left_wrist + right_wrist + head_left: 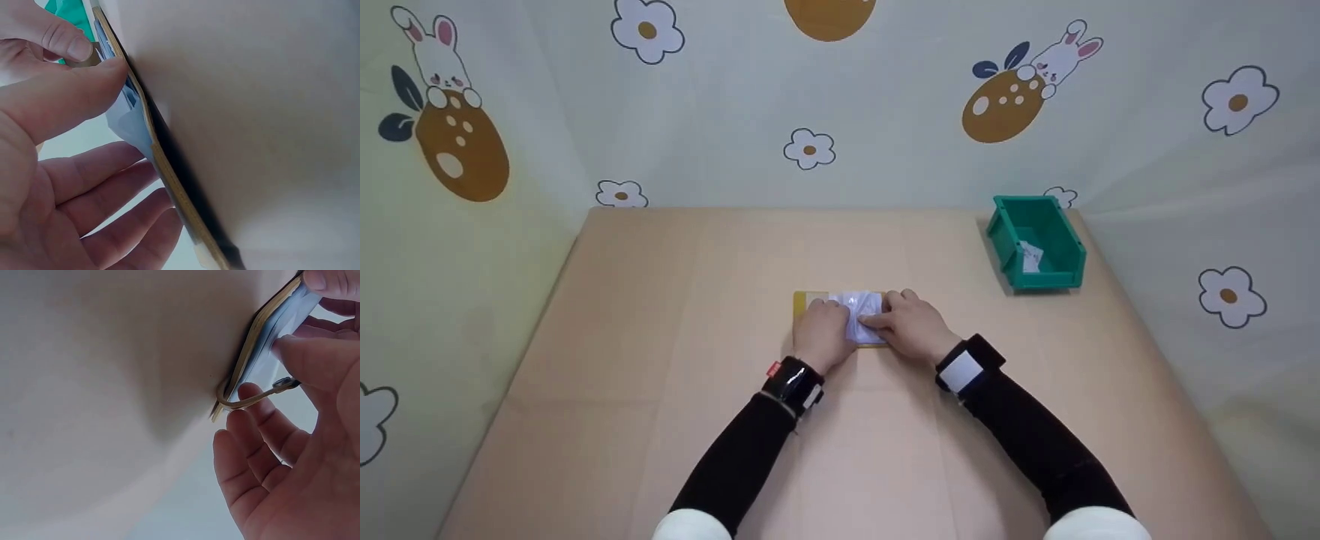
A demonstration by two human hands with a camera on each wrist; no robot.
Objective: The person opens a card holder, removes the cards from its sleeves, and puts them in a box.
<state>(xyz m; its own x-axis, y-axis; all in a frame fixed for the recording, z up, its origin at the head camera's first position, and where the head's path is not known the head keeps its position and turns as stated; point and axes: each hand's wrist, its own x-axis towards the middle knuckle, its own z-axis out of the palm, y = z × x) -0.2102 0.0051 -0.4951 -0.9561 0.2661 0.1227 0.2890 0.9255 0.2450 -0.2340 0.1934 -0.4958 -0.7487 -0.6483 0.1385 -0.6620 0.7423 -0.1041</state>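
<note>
A flat yellow-brown board (pixel 800 301) lies at the table's middle with a crumpled pale plastic bag (pixel 858 307) on top. My left hand (pixel 823 328) rests on the board's left part. Its thumb (pixel 84 90) presses the bag (pixel 132 121) against the board's edge (pixel 169 180), and its other fingers hang relaxed off the board. My right hand (pixel 911 326) is on the right side, pinching the bag (pixel 281 320) between thumb (pixel 320 360) and a finger. A tan rubber band (pixel 242 404) loops off the board's corner by that hand.
A green plastic bin (pixel 1039 281) stands at the back right of the tan table (pixel 660 360) with a small white packet (pixel 1031 256) inside. Fabric walls printed with flowers and rabbits close the table on three sides.
</note>
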